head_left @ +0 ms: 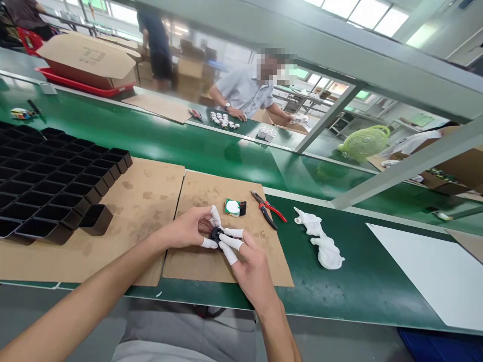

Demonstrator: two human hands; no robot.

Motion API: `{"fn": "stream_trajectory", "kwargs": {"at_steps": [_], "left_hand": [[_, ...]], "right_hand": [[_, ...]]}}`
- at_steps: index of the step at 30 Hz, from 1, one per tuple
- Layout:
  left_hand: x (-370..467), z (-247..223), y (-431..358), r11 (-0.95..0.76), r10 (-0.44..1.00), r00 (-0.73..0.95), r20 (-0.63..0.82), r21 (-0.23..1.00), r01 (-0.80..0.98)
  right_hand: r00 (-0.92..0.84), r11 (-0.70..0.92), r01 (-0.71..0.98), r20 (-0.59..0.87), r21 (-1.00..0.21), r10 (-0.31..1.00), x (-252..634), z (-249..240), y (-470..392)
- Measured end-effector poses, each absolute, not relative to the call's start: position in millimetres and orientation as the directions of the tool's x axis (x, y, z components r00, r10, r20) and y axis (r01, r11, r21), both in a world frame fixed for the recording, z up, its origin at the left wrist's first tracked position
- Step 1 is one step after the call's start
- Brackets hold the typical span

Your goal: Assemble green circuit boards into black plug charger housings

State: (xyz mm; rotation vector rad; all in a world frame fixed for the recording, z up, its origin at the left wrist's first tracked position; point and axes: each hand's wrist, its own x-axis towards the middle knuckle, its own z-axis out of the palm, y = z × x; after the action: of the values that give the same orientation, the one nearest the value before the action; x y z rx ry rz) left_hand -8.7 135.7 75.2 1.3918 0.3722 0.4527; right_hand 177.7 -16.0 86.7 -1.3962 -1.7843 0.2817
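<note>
Both my hands meet over the cardboard sheet (196, 196), with white covers on several fingertips. Between them is a small black part (216, 234). My left hand (192, 227) pinches it from the left with thumb and finger. From the right, my right hand (249, 256) grips the same part with its fingertips, which partly hide it. Just beyond the hands lies a small green and white piece (233, 207) with a black tab. Pliers with red and black handles (267, 207) rest on the cardboard to its right.
Rows of black open boxes (49, 186) stand at the left. Crumpled white pieces (320, 239) lie right of the cardboard, before a white sheet (426, 276). Across the green bench (241, 161), a person (245, 90) handles small white items. A slanted metal post (400, 166) rises at the right.
</note>
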Motion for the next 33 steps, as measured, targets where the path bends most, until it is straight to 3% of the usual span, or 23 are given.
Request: {"fn": "stream_trajectory", "kwargs": {"at_steps": [11, 15, 19, 22, 27, 30, 33], "left_hand": [[-6.8, 69.5, 140.4, 0.106, 0.487, 0.871, 0.063, 0.986, -0.131], [-8.0, 68.9, 140.4, 0.115, 0.463, 0.884, 0.067, 0.984, -0.135], [-5.5, 61.7, 145.7, 0.099, 0.473, 0.879, 0.056, 0.988, -0.116], [-0.4, 51.4, 160.4, 0.04, 0.589, 0.806, 0.063, 0.994, -0.106], [2.8, 30.3, 195.2, -0.113, 0.902, 0.418, 0.111, 0.993, -0.021], [-0.4, 23.6, 202.0, -0.17, 0.963, 0.233, 0.14, 0.979, 0.115], [-1.5, 24.6, 195.0, -0.236, 0.962, 0.192, 0.192, 0.941, 0.242]], "right_hand": [[-0.254, 0.391, 0.851, 0.377, -0.351, 0.891, 186.4, 102.7, -14.1], [-0.296, 0.406, 0.852, 0.337, -0.33, 0.894, 186.0, 105.5, -14.7], [-0.28, 0.397, 0.823, 0.318, -0.407, 0.906, 190.0, 106.5, -9.5], [-0.249, 0.399, 0.768, 0.341, -0.501, 0.907, 194.0, 103.5, -5.3], [-0.055, 0.338, 0.651, 0.401, -0.68, 0.914, 189.0, 87.9, -5.0], [0.083, 0.283, 0.519, 0.377, -0.807, 0.922, 181.3, 79.2, -3.6], [0.246, 0.24, 0.304, 0.32, -0.922, 0.915, 178.3, 80.7, 3.0]]}}
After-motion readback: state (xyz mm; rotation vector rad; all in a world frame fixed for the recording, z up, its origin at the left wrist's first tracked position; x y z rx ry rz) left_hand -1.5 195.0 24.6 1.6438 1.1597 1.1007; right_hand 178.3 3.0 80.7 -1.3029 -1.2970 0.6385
